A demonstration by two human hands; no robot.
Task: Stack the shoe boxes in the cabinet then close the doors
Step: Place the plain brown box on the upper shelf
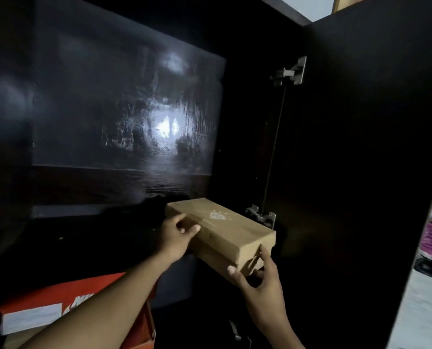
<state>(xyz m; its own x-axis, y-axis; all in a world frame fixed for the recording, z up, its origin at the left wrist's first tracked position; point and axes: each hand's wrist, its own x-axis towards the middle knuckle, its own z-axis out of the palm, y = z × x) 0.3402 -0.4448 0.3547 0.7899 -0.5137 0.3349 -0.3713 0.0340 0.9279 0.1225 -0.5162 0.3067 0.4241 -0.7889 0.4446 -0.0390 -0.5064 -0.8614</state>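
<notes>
Bare forearms [104, 301], left hand [176, 239], right hand [261, 282]

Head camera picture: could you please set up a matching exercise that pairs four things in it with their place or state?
Things:
1. brown box
2. orange box
3. cabinet door
4. upper hinge

Places or states:
A. swung open, on the right
B. silver metal, on the door's inner edge
C. gripped by the left hand and the right hand
D. lower left of the picture, white patch on its side

Pairs: 1-C, 2-D, 3-A, 4-B.
</notes>
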